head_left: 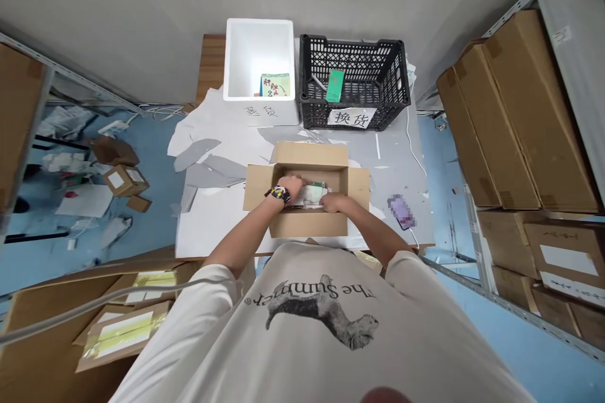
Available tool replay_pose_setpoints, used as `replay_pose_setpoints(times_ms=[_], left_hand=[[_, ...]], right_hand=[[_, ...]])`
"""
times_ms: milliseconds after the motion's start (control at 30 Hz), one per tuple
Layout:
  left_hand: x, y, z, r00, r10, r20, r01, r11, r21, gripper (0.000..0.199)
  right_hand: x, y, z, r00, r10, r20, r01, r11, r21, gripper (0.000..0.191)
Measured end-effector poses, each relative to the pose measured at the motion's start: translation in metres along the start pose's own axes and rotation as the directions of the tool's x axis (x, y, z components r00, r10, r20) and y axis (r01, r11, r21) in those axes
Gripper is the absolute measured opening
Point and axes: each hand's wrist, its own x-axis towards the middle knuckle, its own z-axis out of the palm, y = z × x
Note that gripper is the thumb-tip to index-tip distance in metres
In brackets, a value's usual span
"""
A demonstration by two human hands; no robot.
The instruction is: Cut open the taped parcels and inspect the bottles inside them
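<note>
We see the open carton [309, 225] as plain brown cardboard, matt and fairly smooth on its flaps. The packet [312, 194] inside it looks like printed paper or card. Under the carton we find paper-like sheeting [203, 233], matt and ragged where torn; beyond the carton's left side, wood-grained tabletop [211, 66] shows. Just beyond the carton we have a smooth white foam bin [289, 114] and a latticed black plastic crate [312, 114] with a paper label [351, 118]. Well right of the carton, we note a perforated metal shelf frame [510, 306]. Nearer than the carton, our shirt [321, 258] is soft, matt cloth.
</note>
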Motion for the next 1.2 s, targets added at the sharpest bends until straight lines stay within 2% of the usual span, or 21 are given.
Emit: replay_pose_setpoints(times_ms=[100,200,300,433,533,600,733,833,900,967,1033,1100,1200], left_hand=[[0.024,0.012,-0.001,0.998,-0.04,0.042,0.038,0.998,0.041,0.072],[0.035,0.021,0.002,0.996,-0.054,0.077,0.048,0.996,0.073,0.084],[0.039,0.021,0.005,0.995,-0.063,0.078,0.056,0.994,0.097,0.081],[0.041,0.013,0.003,0.995,-0.087,0.055,0.08,0.99,0.118,0.072],[0.034,0.012,-0.002,0.998,-0.061,-0.035,0.063,0.995,0.075,0.057],[0.02,0.014,-0.006,0.993,-0.037,-0.113,0.037,0.999,0.004,0.049],[-0.019,0.022,-0.015,0.959,-0.011,-0.283,-0.059,0.969,-0.238,0.054],[-0.045,0.025,-0.018,0.879,-0.094,-0.466,-0.168,0.855,-0.49,0.07],[-0.058,0.024,-0.018,0.821,-0.207,-0.532,-0.261,0.693,-0.672,0.079],[-0.072,0.023,-0.015,0.805,-0.299,-0.513,-0.34,0.476,-0.811,0.084],[-0.088,0.022,-0.011,0.818,-0.343,-0.461,-0.368,0.305,-0.879,0.081],[-0.107,0.02,-0.004,0.817,-0.374,-0.439,-0.36,0.264,-0.895,0.07],[-0.14,0.014,0.009,0.8,-0.396,-0.45,-0.327,0.341,-0.881,0.055]], right_hand=[[0.007,-0.01,-0.003,0.999,0.007,0.044,-0.008,1.0,0.023,0.037],[0.005,-0.016,-0.005,0.998,0.019,0.059,-0.022,0.998,0.055,0.043],[-0.001,-0.013,-0.002,0.998,0.037,0.06,-0.042,0.994,0.098,0.052],[-0.002,-0.001,0.005,0.995,0.066,0.075,-0.078,0.984,0.158,0.055],[0.004,0.004,0.008,0.989,0.116,0.092,-0.13,0.978,0.161,0.056],[0.008,0.004,0.008,0.985,0.15,0.088,-0.162,0.976,0.147,0.051],[-0.004,0.0,0.007,0.986,0.164,0.006,-0.164,0.979,0.119,0.044],[-0.033,-0.005,0.016,0.982,0.071,-0.174,-0.046,0.989,0.142,0.054],[-0.054,-0.008,0.029,0.959,-0.055,-0.278,0.099,0.984,0.148,0.059],[-0.068,-0.011,0.043,0.949,-0.149,-0.277,0.179,0.98,0.087,0.061],[-0.07,-0.015,0.054,0.962,-0.151,-0.226,0.147,0.989,-0.031,0.048],[-0.061,-0.017,0.056,0.964,-0.12,-0.237,0.089,0.986,-0.137,0.037],[-0.039,-0.016,0.041,0.93,-0.094,-0.356,0.014,0.976,-0.22,0.033]])
